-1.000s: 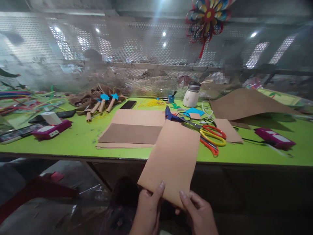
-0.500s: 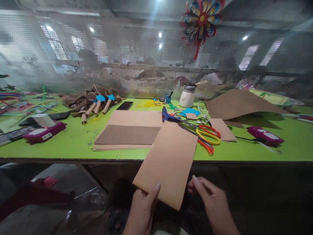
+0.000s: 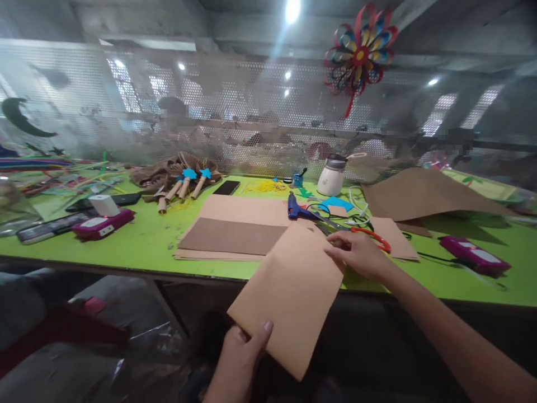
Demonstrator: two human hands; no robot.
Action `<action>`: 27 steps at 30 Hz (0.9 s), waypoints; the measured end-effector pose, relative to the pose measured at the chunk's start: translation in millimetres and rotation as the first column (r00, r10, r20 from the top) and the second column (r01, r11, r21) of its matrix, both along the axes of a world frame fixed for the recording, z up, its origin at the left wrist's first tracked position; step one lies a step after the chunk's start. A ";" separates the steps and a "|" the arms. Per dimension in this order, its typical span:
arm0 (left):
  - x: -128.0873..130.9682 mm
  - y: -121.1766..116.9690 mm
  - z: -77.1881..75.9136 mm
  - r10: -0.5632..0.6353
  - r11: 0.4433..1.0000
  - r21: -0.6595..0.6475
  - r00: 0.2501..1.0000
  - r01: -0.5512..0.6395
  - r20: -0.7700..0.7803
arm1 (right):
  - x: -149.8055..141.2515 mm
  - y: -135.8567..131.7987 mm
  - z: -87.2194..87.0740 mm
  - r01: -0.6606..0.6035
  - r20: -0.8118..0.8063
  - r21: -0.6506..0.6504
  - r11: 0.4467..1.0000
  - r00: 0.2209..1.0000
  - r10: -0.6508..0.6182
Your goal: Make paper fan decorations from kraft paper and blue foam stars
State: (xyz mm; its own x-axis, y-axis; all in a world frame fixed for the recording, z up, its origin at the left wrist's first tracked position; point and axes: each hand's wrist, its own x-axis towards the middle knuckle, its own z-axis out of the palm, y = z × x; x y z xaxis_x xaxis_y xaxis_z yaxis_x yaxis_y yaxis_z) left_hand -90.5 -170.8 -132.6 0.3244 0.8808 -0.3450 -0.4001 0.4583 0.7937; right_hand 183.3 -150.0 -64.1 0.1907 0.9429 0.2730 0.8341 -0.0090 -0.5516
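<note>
Tan paper sheet pinched at its near corner by the left hand, thumb on top and fingers closed underneath, far end lying over the edge of the green table. Right hand stretched forward past the sheet's far right corner, fingers loosely curled and holding nothing, resting over the scissors with red handles. Just beyond that hand a blue glue gun, and to its left a stack of brown paper.
</note>
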 end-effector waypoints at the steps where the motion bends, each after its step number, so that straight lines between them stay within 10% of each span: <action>1: -1.8 -0.1 1.2 -0.019 1.000 0.004 1.000 0.019 0.002 | -0.9 -2.1 0.0 0.003 -0.024 0.016 1.000 1.000 -0.003; 7: -9.3 3.1 3.0 -0.102 0.993 0.054 0.995 0.102 -0.004 | -7.7 -25.4 15.7 -0.012 -0.226 0.071 0.997 0.974 0.028; 17: -15.1 2.9 3.0 -0.156 0.977 0.141 0.987 0.160 -0.033 | -63.1 -85.9 26.4 -0.252 0.168 0.342 0.905 0.964 0.205; 23: -14.5 2.0 13.4 -0.148 0.966 0.196 0.984 0.166 -0.100 | -106.9 -93.9 23.6 -0.486 0.207 0.387 0.783 0.874 0.440; 27: -17.4 1.8 28.2 -0.070 0.964 0.241 0.983 0.110 -0.168 | -111.4 -96.3 18.1 -0.412 0.123 0.483 0.773 0.906 0.405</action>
State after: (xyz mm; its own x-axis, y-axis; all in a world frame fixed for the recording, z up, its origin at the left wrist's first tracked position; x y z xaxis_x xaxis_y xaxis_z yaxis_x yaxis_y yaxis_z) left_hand -107.9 -168.9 -104.4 0.3655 0.9147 -0.1724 -0.2277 0.2674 0.9363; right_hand 71.9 -246.2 -46.0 -0.1879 0.6731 0.7153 0.7038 0.6002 -0.3800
